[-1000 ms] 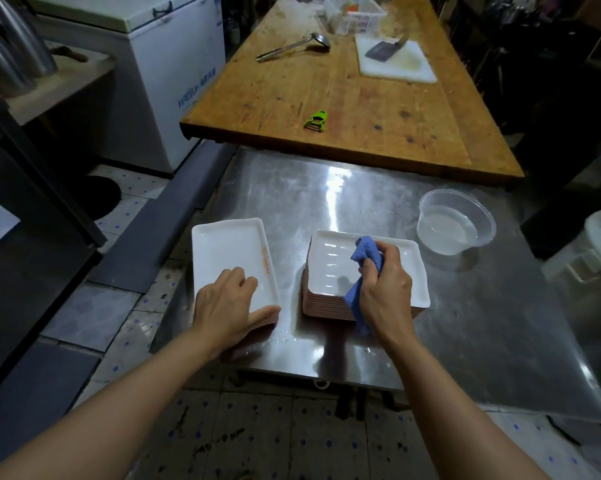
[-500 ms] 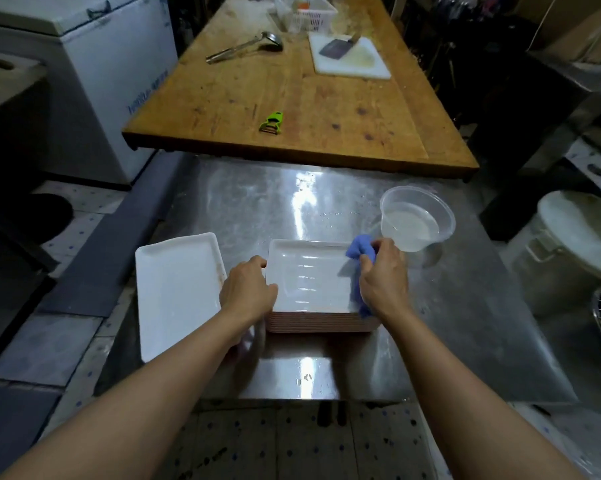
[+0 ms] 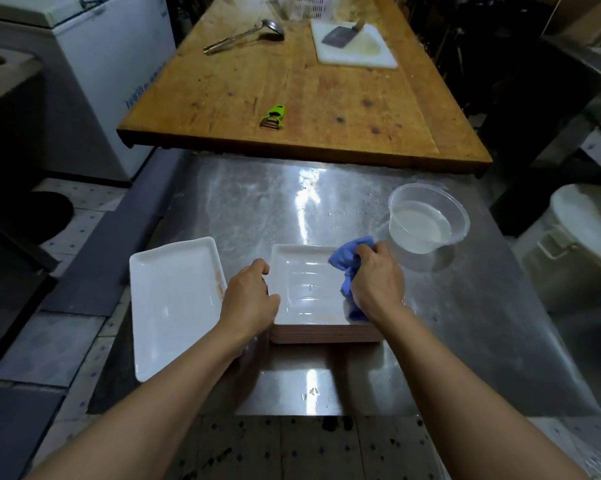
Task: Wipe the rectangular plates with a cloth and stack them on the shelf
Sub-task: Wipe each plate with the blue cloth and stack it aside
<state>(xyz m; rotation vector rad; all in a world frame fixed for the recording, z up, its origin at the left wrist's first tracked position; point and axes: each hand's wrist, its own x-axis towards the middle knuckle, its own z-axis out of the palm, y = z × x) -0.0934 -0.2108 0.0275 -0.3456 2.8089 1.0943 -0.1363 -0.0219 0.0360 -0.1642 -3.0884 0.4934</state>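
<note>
Here, right hand (image 3: 377,284) clutching a crumpled blue cloth (image 3: 349,268) on the top white rectangular plate (image 3: 306,285) of the stack, left hand (image 3: 249,299) curled round its left rim, on the steel table (image 3: 243,202)

Dim overall, with overhead light throwing white glare streaks down the steel table (image 3: 327,209) and a softer sheen on the wooden table (image 3: 292,81) — the corners sink into near-black shadow, straight edges bow from wide-angle distortion, and focus is mildly soft throughout.
</note>
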